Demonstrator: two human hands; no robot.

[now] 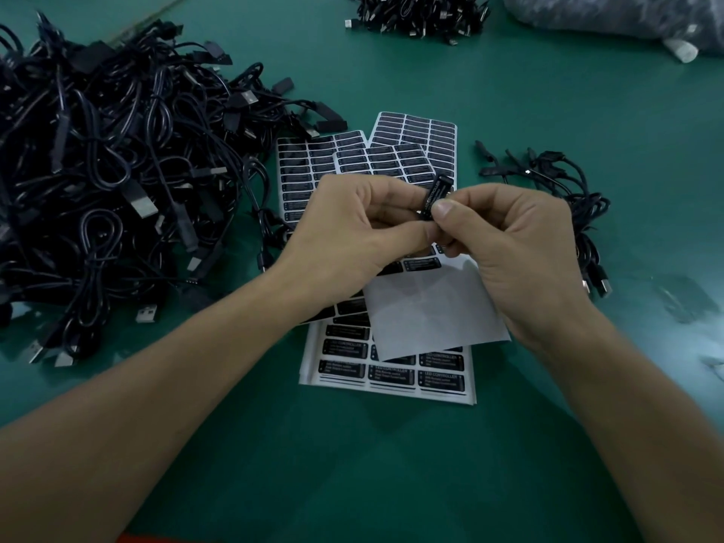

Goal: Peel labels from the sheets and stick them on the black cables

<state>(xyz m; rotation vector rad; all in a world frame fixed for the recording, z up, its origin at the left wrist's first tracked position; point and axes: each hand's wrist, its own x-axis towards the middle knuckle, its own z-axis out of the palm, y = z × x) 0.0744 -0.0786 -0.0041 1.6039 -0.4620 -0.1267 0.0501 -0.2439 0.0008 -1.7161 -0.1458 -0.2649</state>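
Now the left hand (352, 229) and right hand (509, 244) pinch the cable block (434, 194), its labelled length pointing one o'clock.

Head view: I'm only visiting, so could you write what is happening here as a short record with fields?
Surface: green table
Left hand: pinches a small black cable block
Right hand: holds the same block, thumb pressed on it
Text on block: LED CONTROLLER
Label sheets: several, overlapping, under the hands
Blank backing sheet: lies on top of the sheets
Large cable pile: left of the sheets
Small cable pile: right of the sheets
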